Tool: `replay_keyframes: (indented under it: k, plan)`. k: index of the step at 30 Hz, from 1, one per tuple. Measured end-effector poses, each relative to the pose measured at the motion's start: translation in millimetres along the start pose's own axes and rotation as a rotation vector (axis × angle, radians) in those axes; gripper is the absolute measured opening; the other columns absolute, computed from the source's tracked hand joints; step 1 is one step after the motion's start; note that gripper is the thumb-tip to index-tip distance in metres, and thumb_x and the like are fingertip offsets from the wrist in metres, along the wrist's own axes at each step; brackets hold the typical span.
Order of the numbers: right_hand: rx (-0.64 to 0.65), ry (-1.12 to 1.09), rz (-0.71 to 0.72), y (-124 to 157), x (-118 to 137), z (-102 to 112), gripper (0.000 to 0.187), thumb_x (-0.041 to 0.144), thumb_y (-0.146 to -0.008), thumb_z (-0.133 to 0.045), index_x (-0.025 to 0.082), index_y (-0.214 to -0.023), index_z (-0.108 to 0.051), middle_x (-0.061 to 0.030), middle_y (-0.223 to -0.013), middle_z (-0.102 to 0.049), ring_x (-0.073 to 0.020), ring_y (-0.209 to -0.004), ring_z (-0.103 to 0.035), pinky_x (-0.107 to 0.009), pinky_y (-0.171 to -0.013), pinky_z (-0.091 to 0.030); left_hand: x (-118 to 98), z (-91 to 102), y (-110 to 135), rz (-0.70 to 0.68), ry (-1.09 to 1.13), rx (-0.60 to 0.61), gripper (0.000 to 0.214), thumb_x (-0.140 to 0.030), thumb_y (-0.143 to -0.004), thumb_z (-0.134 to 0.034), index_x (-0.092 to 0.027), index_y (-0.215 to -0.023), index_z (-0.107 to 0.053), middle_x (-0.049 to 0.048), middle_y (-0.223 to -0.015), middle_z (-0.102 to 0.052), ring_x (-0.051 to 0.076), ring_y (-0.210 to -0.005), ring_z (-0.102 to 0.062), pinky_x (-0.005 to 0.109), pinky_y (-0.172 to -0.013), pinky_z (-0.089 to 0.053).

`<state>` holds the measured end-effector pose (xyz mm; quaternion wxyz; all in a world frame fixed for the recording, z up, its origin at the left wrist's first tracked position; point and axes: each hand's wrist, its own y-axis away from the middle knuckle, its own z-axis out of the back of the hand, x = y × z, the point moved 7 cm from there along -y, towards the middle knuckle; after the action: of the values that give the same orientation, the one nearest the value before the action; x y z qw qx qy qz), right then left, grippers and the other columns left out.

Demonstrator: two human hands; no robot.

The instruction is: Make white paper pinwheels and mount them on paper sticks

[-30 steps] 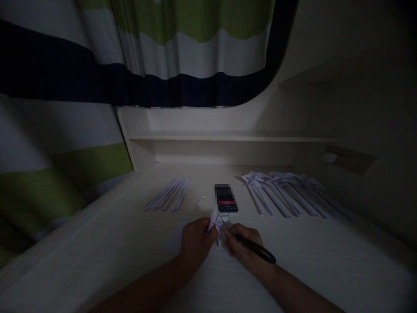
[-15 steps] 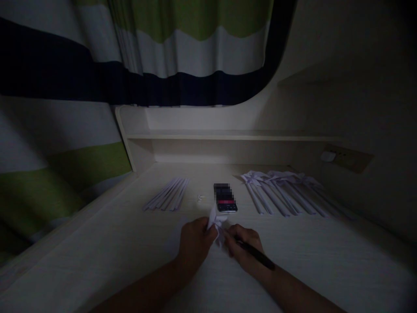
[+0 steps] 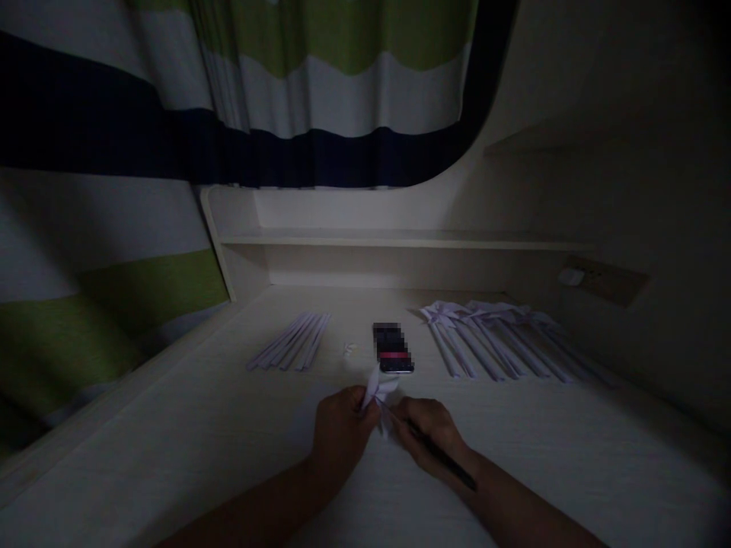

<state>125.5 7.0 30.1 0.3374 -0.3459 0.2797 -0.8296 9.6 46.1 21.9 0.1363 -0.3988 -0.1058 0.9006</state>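
Note:
My left hand [image 3: 341, 430] is closed on a folded white paper pinwheel [image 3: 386, 387], pinching it between thumb and fingers. Its pointed blades stick up above the thumb, and its lower part hangs between my hands. In my right hand [image 3: 428, 426] is a slim black pen [image 3: 442, 454], gripped in a writing hold with its back end lying over the wrist. The pen's tip meets the middle of the pinwheel; the dim light hides whether it touches or pierces the paper.
Beyond my hands lies a phone [image 3: 394, 356]. Several rolled paper sticks [image 3: 290, 342] are to its left, with small white bits [image 3: 349, 350] between. Several finished-looking pinwheels on sticks [image 3: 480, 335] lie at right. A shelf [image 3: 400, 241] spans the back; a curtain [image 3: 114, 221] hangs left.
My right hand has shifted slightly, and the pen lies a little lower and flatter against the wrist. The pinwheel has turned slightly in my left hand. The view has moved a touch.

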Motion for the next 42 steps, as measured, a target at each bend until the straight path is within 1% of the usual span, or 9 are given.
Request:
replay_keyframes:
  k: [3, 8, 10, 16, 23, 27, 33, 38, 42]
  plan:
    - [0.115, 0.117, 0.237, 1, 10, 5, 0.018, 0.019, -0.083, -0.039, 0.017, -0.071, -0.052, -0.0017, -0.058, -0.057, -0.0124, -0.051, -0.052, -0.024, -0.052, -0.041, 0, -3.7, 0, 0.001, 0.042, 0.057, 0.022, -0.030, -0.070, -0.045, -0.016, -0.057, -0.057, -0.0016, -0.051, -0.053, 0.011, -0.048, -0.046, 0.019, -0.047, -0.028]
    - [0.166, 0.241, 0.312, 2, 17, 0, 0.019, 0.015, -0.084, -0.037, 0.016, -0.072, -0.052, -0.0034, -0.060, -0.057, -0.0127, -0.053, -0.052, -0.025, -0.053, -0.042, -2, -1.3, 1, 0.011, 0.010, 0.052, 0.023, -0.027, -0.068, -0.045, -0.016, -0.048, -0.048, -0.0031, -0.046, -0.045, 0.009, -0.045, -0.042, 0.020, -0.046, -0.026]
    - [0.041, 0.160, 0.203, 2, 13, 0, 0.020, 0.018, -0.083, -0.038, 0.017, -0.069, -0.052, -0.0012, -0.054, -0.055, -0.0114, -0.047, -0.050, -0.023, -0.047, -0.040, -3, 1.1, 1, 0.013, 0.010, 0.033, 0.024, -0.029, -0.069, -0.045, -0.016, -0.049, -0.047, -0.0032, -0.045, -0.044, 0.009, -0.045, -0.042, 0.020, -0.046, -0.026]
    - [-0.226, -0.451, -0.651, 12, -23, -14, 0.028, 0.033, -0.078, -0.049, 0.019, -0.054, -0.045, 0.0054, -0.036, -0.047, -0.0080, -0.032, -0.043, -0.019, -0.036, -0.034, -4, 8.9, -1, 0.038, 0.021, -0.053, 0.026, -0.030, -0.069, -0.044, -0.016, -0.048, -0.045, -0.0041, -0.044, -0.041, 0.008, -0.043, -0.040, 0.020, -0.045, -0.024]
    - [-0.362, -0.826, -0.842, 11, -21, -21, 0.030, 0.037, -0.073, -0.054, 0.018, -0.052, -0.043, 0.0054, -0.036, -0.047, -0.0059, -0.029, -0.041, -0.018, -0.035, -0.034, -6, 9.4, 1, 0.027, 0.007, -0.089, 0.023, -0.030, -0.071, -0.045, -0.016, -0.056, -0.055, -0.0029, -0.049, -0.049, 0.009, -0.046, -0.044, 0.019, -0.047, -0.028]
    - [-0.194, -0.465, -0.671, 11, -24, -14, 0.029, 0.035, -0.078, -0.049, 0.018, -0.055, -0.046, 0.0055, -0.036, -0.045, -0.0072, -0.031, -0.043, -0.018, -0.035, -0.033, -3, 6.4, 2, 0.024, 0.002, -0.073, 0.023, -0.029, -0.071, -0.044, -0.015, -0.056, -0.056, -0.0025, -0.050, -0.051, 0.009, -0.048, -0.046, 0.019, -0.049, -0.029]
    - [0.048, 0.171, 0.332, 0, 18, 4, 0.025, 0.019, -0.086, -0.032, 0.015, -0.070, -0.052, -0.0037, -0.056, -0.056, -0.0127, -0.049, -0.051, -0.023, -0.048, -0.041, -3, -1.1, 4, 0.018, -0.002, 0.037, 0.021, -0.028, -0.070, -0.045, -0.016, -0.060, -0.059, -0.0016, -0.054, -0.054, 0.010, -0.051, -0.049, 0.019, -0.049, -0.029]
    - [0.195, 0.310, 0.423, -3, 21, 6, 0.023, 0.012, -0.086, -0.034, 0.015, -0.070, -0.051, -0.0038, -0.062, -0.058, -0.0121, -0.056, -0.053, -0.024, -0.056, -0.043, -7, -3.2, 3, -0.012, -0.108, 0.091, 0.020, -0.026, -0.069, -0.045, -0.016, -0.055, -0.055, -0.0020, -0.049, -0.050, 0.010, -0.049, -0.046, 0.019, -0.048, -0.027]
    - [0.044, 0.162, 0.337, -1, 18, 4, 0.020, 0.018, -0.085, -0.035, 0.014, -0.074, -0.052, -0.0029, -0.056, -0.056, -0.0117, -0.048, -0.052, -0.022, -0.047, -0.041, -7, 0.3, 2, -0.013, -0.099, 0.060, 0.020, -0.025, -0.068, -0.045, -0.016, -0.053, -0.053, -0.0026, -0.049, -0.049, 0.010, -0.048, -0.045, 0.019, -0.048, -0.026]
